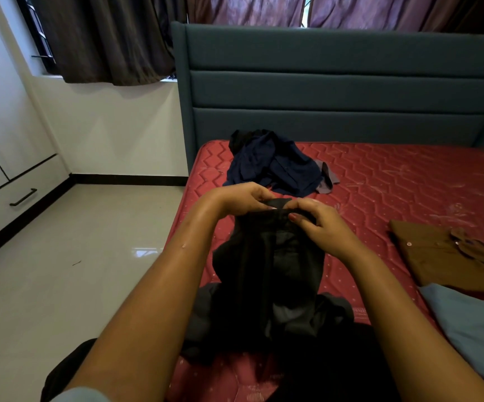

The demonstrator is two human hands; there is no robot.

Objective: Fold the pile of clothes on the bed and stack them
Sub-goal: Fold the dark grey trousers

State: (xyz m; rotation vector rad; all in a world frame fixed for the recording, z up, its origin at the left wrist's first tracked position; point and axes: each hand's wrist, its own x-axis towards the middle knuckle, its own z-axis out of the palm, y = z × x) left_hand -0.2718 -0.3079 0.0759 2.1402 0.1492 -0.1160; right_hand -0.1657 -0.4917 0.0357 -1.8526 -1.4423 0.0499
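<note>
My left hand [235,198] pinches the top edge of a black, thin-fabric garment [269,271], with its fingers [259,195] curled over the hem. The garment hangs straight down from that edge, so its long axis runs from my fingers toward my body. Its lower end bunches on the near edge of the red quilted mattress [394,175]. My right hand [321,227] grips the same edge just beside the left, thumb in front and fingertips nearly touching the other hand's. Both hands sit at the top middle, neither nearer than the other. I judge the next move is to part them along the edge, to spread it wide before laying it flat.

By my count there is one garment in hand. One loose pile of dark navy and black clothes [275,166] lies beyond my hands toward the headboard, with a mauve piece peeking out on its right; how many it holds I cannot tell. One folded brown buttoned shirt [449,256] lies well apart to the right. One blue-grey cloth [472,323] lies just beside it, nearer me.
</note>
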